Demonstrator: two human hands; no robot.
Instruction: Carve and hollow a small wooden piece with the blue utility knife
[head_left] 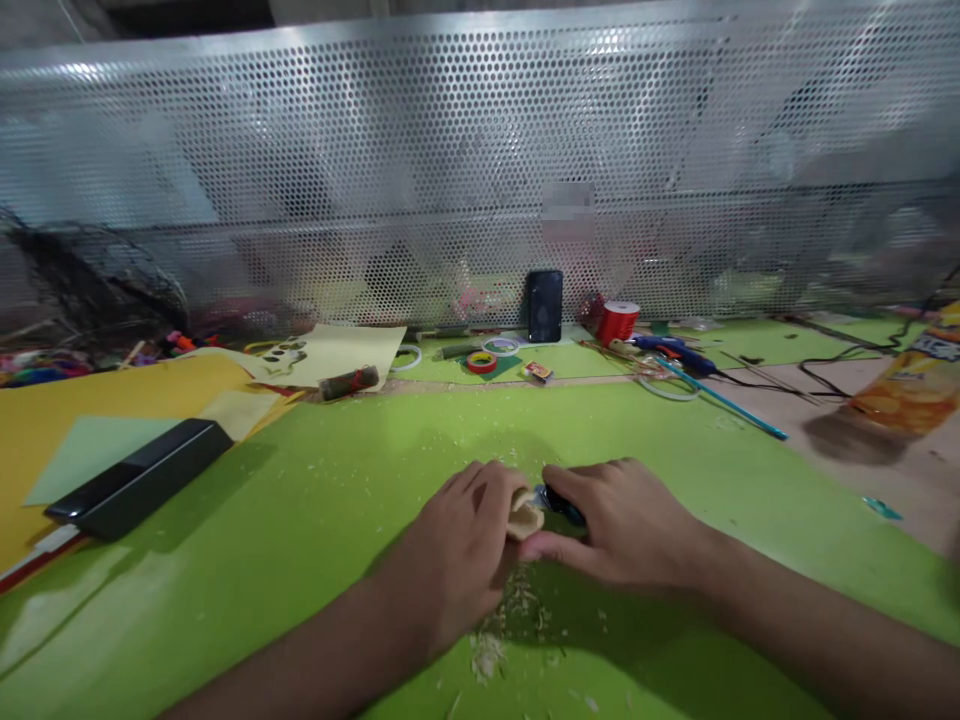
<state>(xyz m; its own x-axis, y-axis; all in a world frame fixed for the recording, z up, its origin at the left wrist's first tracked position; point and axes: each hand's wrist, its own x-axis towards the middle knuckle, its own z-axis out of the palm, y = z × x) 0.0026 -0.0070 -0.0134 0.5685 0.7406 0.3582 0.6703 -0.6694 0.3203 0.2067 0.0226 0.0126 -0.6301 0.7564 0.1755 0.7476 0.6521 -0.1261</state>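
Observation:
My left hand is wrapped round a pale, hollow wooden piece, its open end turned to the right. In my right hand is a small knife with a dark handle. Its short metal blade reaches the rim of the hollow piece; how deep the tip goes is hidden. My right thumb lies close under that rim. Light wood shavings are scattered below both hands on the green sheet.
A black box-shaped device lies at left on yellow paper. Along the back are a phone, tape rolls, a red spool and a blue glue gun. An orange snack container stands right. Perforated metal closes the back.

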